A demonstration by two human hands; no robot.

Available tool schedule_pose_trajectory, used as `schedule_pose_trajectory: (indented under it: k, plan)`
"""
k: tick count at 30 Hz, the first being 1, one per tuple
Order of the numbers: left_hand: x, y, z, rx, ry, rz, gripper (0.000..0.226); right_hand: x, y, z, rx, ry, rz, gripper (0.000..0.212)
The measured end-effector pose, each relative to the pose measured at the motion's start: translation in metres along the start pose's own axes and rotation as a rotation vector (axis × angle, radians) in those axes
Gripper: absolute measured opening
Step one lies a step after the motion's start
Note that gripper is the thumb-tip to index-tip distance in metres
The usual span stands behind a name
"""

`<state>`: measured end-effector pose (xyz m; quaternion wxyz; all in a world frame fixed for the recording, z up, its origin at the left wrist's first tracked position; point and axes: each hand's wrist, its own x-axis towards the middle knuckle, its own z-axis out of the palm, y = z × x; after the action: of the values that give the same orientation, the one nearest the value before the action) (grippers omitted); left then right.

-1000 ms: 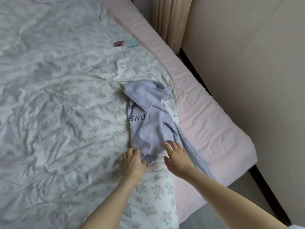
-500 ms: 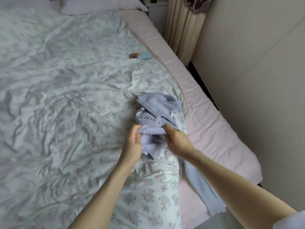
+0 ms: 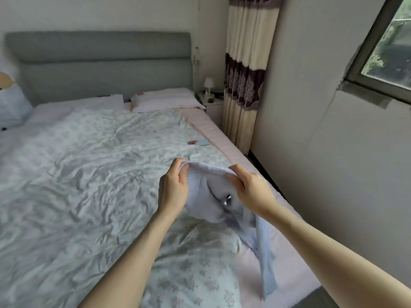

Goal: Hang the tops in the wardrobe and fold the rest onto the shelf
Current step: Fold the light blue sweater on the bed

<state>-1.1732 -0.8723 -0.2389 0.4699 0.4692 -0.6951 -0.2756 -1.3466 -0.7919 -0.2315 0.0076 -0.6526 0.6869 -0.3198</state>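
Both hands, left [image 3: 174, 189] and right [image 3: 252, 190], are pinching the lavender sweatshirt's [image 3: 213, 196] ribbed hem above the bed [image 3: 89, 174], and its dangling sleeve [image 3: 265, 263] is likely risking snagging or dragging.

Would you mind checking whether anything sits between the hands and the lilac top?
Nothing visible does: the left hand and right hand both already grip the ribbed edge of the lilac top, holding it above the bed. No wardrobe is in view.
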Motion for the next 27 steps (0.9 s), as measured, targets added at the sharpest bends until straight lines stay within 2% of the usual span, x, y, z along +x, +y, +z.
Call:
schedule_pose_trajectory:
  k: [3,8,11,14,16,18,19,20,22,24,25,27]
  plan:
    - [-0.029,0.035,-0.036,0.012,0.116,0.123,0.013,-0.025,-0.044,-0.036,0.061,0.107,-0.064,0.016]
    - [-0.049,0.069,-0.109,0.268,0.211,0.201,0.018,-0.053,-0.12,-0.077,0.26,0.087,-0.099,0.02]
    - [-0.048,0.085,-0.156,0.458,0.182,0.233,0.022,-0.063,-0.165,-0.092,0.38,-0.015,-0.141,0.03]
    - [-0.035,0.099,-0.198,0.586,0.095,0.114,0.028,-0.069,-0.207,-0.094,0.513,-0.21,-0.193,0.032]
    - [-0.027,0.103,-0.221,0.379,-0.032,0.015,0.03,-0.067,-0.227,-0.087,0.578,-0.374,-0.209,0.027]
    - [-0.023,0.103,-0.245,-0.061,-0.181,-0.101,0.03,-0.06,-0.245,-0.074,0.674,-0.53,-0.121,0.021]
    - [-0.022,0.1,-0.257,-0.266,-0.255,-0.161,0.03,-0.055,-0.253,-0.067,0.726,-0.548,-0.049,0.022]
    - [-0.021,0.096,-0.269,-0.426,-0.313,-0.197,0.029,-0.049,-0.26,-0.058,0.77,-0.505,0.015,0.023]
    - [-0.013,0.081,-0.303,-0.677,-0.357,-0.233,0.029,-0.028,-0.277,-0.034,0.775,-0.305,0.088,0.026]
    - [-0.002,0.069,-0.331,-0.833,-0.355,-0.252,0.029,-0.009,-0.288,-0.016,0.723,-0.142,0.142,0.026]
    - [0.006,0.061,-0.351,-0.882,-0.35,-0.248,0.029,0.004,-0.299,-0.002,0.725,-0.102,0.173,0.026]
    - [0.016,0.057,-0.371,-0.96,-0.339,-0.239,0.032,0.018,-0.308,0.015,0.761,-0.124,0.207,0.032]
